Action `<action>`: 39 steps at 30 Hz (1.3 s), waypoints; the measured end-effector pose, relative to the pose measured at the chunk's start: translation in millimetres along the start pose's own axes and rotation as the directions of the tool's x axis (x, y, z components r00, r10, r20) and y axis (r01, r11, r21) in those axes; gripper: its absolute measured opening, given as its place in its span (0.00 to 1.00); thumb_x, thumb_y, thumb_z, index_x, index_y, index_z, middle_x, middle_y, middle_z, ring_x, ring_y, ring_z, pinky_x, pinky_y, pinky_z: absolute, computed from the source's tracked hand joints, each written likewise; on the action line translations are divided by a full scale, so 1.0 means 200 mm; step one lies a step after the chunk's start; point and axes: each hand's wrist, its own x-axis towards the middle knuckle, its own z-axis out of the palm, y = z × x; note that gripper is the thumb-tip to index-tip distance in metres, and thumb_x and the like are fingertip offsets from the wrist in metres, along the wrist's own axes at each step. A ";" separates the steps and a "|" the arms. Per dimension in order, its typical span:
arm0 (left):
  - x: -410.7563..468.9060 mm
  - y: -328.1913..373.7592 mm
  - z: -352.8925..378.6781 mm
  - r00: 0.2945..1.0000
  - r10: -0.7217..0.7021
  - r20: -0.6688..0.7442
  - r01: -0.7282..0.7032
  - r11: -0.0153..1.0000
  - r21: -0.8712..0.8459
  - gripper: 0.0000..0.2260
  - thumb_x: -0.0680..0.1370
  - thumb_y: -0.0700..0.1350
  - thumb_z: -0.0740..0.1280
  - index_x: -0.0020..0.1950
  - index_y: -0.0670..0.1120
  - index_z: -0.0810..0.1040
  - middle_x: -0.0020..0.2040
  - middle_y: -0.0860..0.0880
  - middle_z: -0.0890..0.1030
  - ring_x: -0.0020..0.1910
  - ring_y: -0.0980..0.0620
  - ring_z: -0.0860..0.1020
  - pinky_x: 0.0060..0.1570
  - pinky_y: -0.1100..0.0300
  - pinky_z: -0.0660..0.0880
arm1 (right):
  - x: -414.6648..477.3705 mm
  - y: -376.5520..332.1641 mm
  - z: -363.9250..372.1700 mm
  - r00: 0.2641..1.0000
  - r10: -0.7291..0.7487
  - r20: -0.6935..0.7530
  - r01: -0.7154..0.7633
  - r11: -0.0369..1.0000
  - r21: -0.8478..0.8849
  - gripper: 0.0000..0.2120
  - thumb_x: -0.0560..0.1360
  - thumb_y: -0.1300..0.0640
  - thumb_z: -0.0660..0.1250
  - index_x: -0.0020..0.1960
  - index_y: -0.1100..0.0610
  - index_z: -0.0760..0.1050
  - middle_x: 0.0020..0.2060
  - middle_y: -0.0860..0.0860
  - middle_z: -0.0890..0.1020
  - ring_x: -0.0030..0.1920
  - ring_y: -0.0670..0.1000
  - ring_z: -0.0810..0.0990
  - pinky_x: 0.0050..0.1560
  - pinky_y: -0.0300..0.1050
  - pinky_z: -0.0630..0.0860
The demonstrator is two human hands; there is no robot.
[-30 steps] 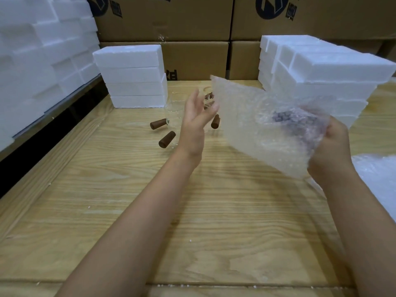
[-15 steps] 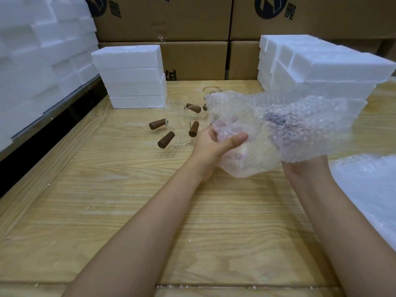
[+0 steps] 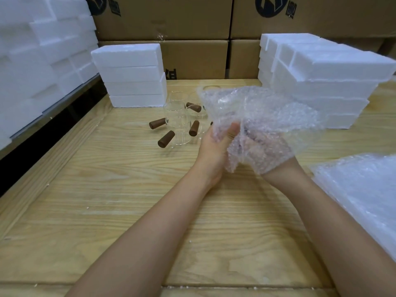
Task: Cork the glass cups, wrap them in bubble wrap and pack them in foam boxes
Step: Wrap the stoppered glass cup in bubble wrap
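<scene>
Bubble wrap [image 3: 267,112] gripped, bunched, by left hand [image 3: 214,146] and right hand [image 3: 278,168]

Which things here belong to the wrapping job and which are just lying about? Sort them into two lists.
In the job: bubble wrap sheet, held by left hand and right hand; glass cups; corks; foam boxes; spare bubble wrap pile.

Lying about: cardboard cartons behind; foam stacks at far left.
</scene>
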 end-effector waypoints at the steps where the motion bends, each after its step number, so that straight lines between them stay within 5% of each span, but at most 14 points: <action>1: 0.00 -0.01 0.00 1.000 -0.014 0.021 0.014 1.000 -0.011 0.41 0.60 0.58 0.73 0.66 0.37 0.72 0.51 0.45 0.82 0.49 0.50 0.83 0.46 0.56 0.81 | 0.00 -0.01 0.00 1.000 0.021 0.008 -0.021 1.000 -0.010 0.22 0.71 0.71 0.69 0.63 0.65 0.71 0.39 0.46 0.72 0.36 0.31 0.78 0.40 0.23 0.70; 4: 0.00 -0.01 -0.02 0.992 -0.073 0.102 0.079 0.995 -0.053 0.37 0.60 0.57 0.76 0.63 0.38 0.74 0.51 0.44 0.82 0.49 0.49 0.82 0.48 0.54 0.81 | -0.01 -0.03 0.01 0.999 -0.008 0.054 0.004 0.998 0.058 0.09 0.74 0.71 0.65 0.46 0.59 0.74 0.38 0.48 0.72 0.29 0.29 0.73 0.34 0.25 0.69; 8: 0.00 -0.01 -0.03 0.986 -0.102 0.132 0.108 0.994 -0.034 0.18 0.70 0.44 0.72 0.58 0.42 0.75 0.51 0.44 0.81 0.52 0.45 0.81 0.53 0.51 0.79 | -0.04 -0.05 0.00 0.999 0.035 0.019 -0.039 0.965 0.261 0.18 0.77 0.73 0.57 0.34 0.55 0.64 0.31 0.48 0.70 0.31 0.41 0.71 0.25 0.23 0.67; 11: 0.01 0.02 -0.04 0.990 -0.095 0.100 0.100 0.994 -0.042 0.33 0.65 0.45 0.76 0.67 0.37 0.70 0.59 0.38 0.79 0.60 0.38 0.77 0.60 0.44 0.75 | -0.04 -0.08 -0.01 0.992 -0.058 0.110 0.012 0.925 0.379 0.13 0.77 0.71 0.59 0.38 0.57 0.72 0.29 0.46 0.78 0.31 0.41 0.78 0.29 0.28 0.72; 15: 0.00 0.03 -0.04 0.991 -0.059 0.121 0.068 0.995 -0.069 0.59 0.47 0.54 0.84 0.73 0.40 0.63 0.66 0.35 0.74 0.62 0.36 0.76 0.59 0.41 0.75 | -0.03 -0.07 -0.01 0.963 -0.178 0.201 0.138 0.970 0.200 0.03 0.76 0.67 0.65 0.44 0.64 0.77 0.37 0.54 0.79 0.39 0.47 0.78 0.40 0.39 0.75; 17: 0.00 0.03 -0.04 0.988 -0.066 0.140 0.078 0.994 -0.081 0.60 0.46 0.53 0.85 0.73 0.40 0.63 0.65 0.35 0.74 0.61 0.36 0.77 0.57 0.42 0.76 | -0.01 -0.05 -0.02 0.973 -0.117 0.196 0.099 0.990 0.099 0.04 0.76 0.67 0.66 0.47 0.69 0.76 0.38 0.57 0.77 0.41 0.52 0.76 0.41 0.42 0.74; 19: 0.00 0.03 -0.05 0.986 -0.077 0.151 0.095 0.989 -0.114 0.56 0.47 0.50 0.85 0.71 0.39 0.65 0.61 0.36 0.77 0.57 0.39 0.78 0.55 0.44 0.78 | -0.01 -0.05 -0.03 0.981 -0.094 0.169 0.093 0.996 0.012 0.04 0.75 0.68 0.66 0.45 0.62 0.76 0.36 0.53 0.76 0.38 0.49 0.75 0.38 0.34 0.72; 22: 0.00 0.03 -0.07 0.986 -0.075 0.152 0.098 0.983 -0.153 0.35 0.55 0.41 0.80 0.61 0.42 0.75 0.53 0.42 0.81 0.55 0.43 0.80 0.61 0.42 0.74 | 0.00 -0.07 -0.06 0.978 -0.198 0.069 0.190 0.976 0.103 0.03 0.75 0.61 0.69 0.42 0.56 0.78 0.34 0.46 0.80 0.35 0.42 0.78 0.38 0.37 0.74; 24: 0.01 0.03 -0.09 0.989 -0.086 0.121 0.106 0.980 -0.166 0.24 0.63 0.37 0.74 0.59 0.43 0.76 0.54 0.42 0.81 0.55 0.43 0.79 0.64 0.39 0.71 | 0.02 -0.06 -0.08 0.972 -0.184 -0.149 0.206 0.968 0.145 0.16 0.78 0.54 0.65 0.33 0.61 0.76 0.30 0.47 0.78 0.31 0.43 0.76 0.37 0.41 0.72; 27: 0.01 0.03 -0.11 0.990 -0.108 0.096 0.128 0.962 -0.240 0.32 0.56 0.39 0.82 0.58 0.43 0.77 0.59 0.39 0.78 0.59 0.41 0.77 0.66 0.39 0.68 | 0.04 -0.07 -0.13 0.923 -0.037 -0.383 0.194 0.905 0.380 0.31 0.80 0.42 0.56 0.20 0.52 0.69 0.31 0.45 0.81 0.36 0.44 0.80 0.38 0.40 0.76; 30: 0.01 0.04 -0.10 0.989 -0.118 0.093 0.142 0.937 -0.319 0.44 0.47 0.47 0.85 0.62 0.42 0.76 0.63 0.39 0.76 0.63 0.40 0.75 0.67 0.40 0.68 | 0.04 -0.07 -0.16 0.965 -0.134 -0.225 0.239 0.803 0.547 0.26 0.79 0.41 0.54 0.29 0.48 0.79 0.46 0.47 0.83 0.54 0.50 0.80 0.49 0.46 0.76; 33: 0.01 0.05 -0.11 0.977 -0.156 0.145 0.196 0.926 -0.323 0.47 0.47 0.48 0.85 0.65 0.42 0.76 0.64 0.39 0.77 0.64 0.39 0.75 0.66 0.40 0.68 | 0.02 -0.07 -0.12 0.932 -0.362 0.007 0.319 0.831 0.456 0.12 0.76 0.54 0.61 0.46 0.46 0.84 0.55 0.47 0.79 0.61 0.50 0.75 0.56 0.46 0.74; 36: 0.00 0.05 -0.12 0.965 -0.212 0.155 0.245 0.940 -0.239 0.41 0.44 0.51 0.85 0.56 0.45 0.81 0.54 0.42 0.82 0.53 0.44 0.81 0.57 0.45 0.76 | -0.02 -0.09 -0.06 0.857 -0.514 0.047 0.486 0.834 0.262 0.16 0.72 0.61 0.64 0.54 0.43 0.79 0.59 0.42 0.72 0.64 0.46 0.72 0.62 0.42 0.70; 39: 0.00 0.04 -0.12 0.957 -0.245 0.158 0.278 0.931 -0.238 0.43 0.46 0.52 0.85 0.58 0.43 0.78 0.51 0.43 0.83 0.49 0.45 0.83 0.46 0.50 0.81 | -0.03 -0.08 -0.03 0.855 -0.509 0.095 0.518 0.847 -0.123 0.13 0.75 0.57 0.68 0.51 0.39 0.77 0.60 0.27 0.60 0.61 0.31 0.58 0.58 0.19 0.54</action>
